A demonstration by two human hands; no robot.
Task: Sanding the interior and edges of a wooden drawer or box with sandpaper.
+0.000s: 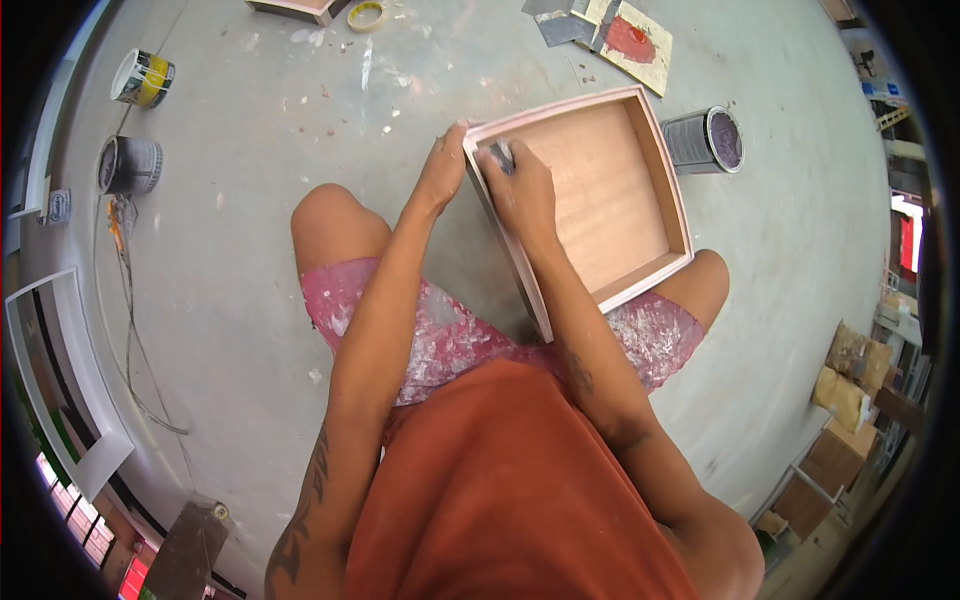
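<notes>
A shallow wooden drawer box [600,190] with pale pinkish-white edges and a bare wood inside rests tilted across my lap, its open side facing up. My left hand [443,172] grips its far left corner from outside, fingers closed round the rim. Inside that same corner is my right hand [525,195], closed on a small dark grey piece [502,156] that looks like folded sandpaper. The piece lies against the inner left wall near the rim. Most of it is hidden by my fingers.
Right of the box stands a grey paint can [705,140]. Boards with red paste [632,40] lie beyond it. A tape roll [367,15] sits at the far side, near another box [298,8]. Two cans [130,165] stand at the left, beside a cable [132,340].
</notes>
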